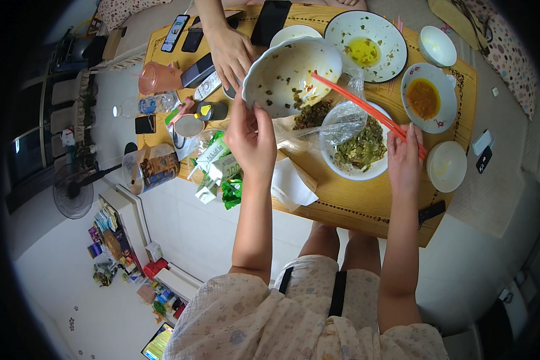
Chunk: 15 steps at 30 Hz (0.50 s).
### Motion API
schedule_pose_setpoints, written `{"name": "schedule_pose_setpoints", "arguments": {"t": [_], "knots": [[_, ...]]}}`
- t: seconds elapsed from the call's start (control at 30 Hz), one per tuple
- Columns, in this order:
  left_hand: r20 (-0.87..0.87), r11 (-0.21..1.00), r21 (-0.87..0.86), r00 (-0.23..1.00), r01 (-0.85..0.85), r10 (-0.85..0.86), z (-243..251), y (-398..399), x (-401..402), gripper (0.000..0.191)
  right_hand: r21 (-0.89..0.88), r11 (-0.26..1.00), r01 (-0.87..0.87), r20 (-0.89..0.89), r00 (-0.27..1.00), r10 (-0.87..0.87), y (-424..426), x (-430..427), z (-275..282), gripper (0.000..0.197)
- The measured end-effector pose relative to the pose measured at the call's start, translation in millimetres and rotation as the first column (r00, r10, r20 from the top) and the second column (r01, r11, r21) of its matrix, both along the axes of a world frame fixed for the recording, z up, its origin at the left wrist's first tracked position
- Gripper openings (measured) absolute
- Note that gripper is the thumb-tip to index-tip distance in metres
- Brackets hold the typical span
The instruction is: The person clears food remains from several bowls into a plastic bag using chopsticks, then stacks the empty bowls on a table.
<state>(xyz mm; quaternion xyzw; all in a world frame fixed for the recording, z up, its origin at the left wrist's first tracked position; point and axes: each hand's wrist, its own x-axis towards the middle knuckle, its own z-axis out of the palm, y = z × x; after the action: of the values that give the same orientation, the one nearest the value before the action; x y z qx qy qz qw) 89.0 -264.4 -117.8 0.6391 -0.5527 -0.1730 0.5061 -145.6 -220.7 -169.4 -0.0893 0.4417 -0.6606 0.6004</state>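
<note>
My left hand (pixel 253 139) grips the rim of a white scalloped bowl (pixel 274 67), which is tilted over the table. Oily chopped scraps cling to its inside. In my right hand (pixel 406 155) is a pair of red chopsticks (pixel 355 100), with the tips at the bowl's inner wall. Beneath the bowl, a heap of dark chopped food (pixel 312 114) lies in a clear plastic bag (pixel 342 130). Part of the bag drapes over a white bowl of green chopped food (pixel 364 146), just left of my right hand.
Another person's hand (pixel 231 54) rests near a remote control (pixel 208 86). Around the wooden table (pixel 342 202) stand an enamel basin (pixel 337 31) with yellow oil, a dish of orange broth (pixel 407 96) and small bowls (pixel 447 166). Drink cartons (pixel 222 164) and a plastic tub (pixel 150 168) crowd the left edge.
</note>
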Motion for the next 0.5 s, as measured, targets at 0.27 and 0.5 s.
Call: {"name": "schedule_pose_setpoints", "arguments": {"t": [0.27, 0.5], "knots": [[0.016, 1.0, -0.004, 1.0, 0.015, -0.015, 3, -1, -2, 0.034, 0.014, 0.99, -0.138, 0.0, 0.99, 0.138, 0, -10, -12, 0.014], [0.009, 1.0, -0.022, 1.0, 0.009, -0.009, -1, -3, -4, 0.034, -0.022, 0.98, -0.199, -0.05, 0.979, 0.197, -22, -7, 1, 0.014]]}}
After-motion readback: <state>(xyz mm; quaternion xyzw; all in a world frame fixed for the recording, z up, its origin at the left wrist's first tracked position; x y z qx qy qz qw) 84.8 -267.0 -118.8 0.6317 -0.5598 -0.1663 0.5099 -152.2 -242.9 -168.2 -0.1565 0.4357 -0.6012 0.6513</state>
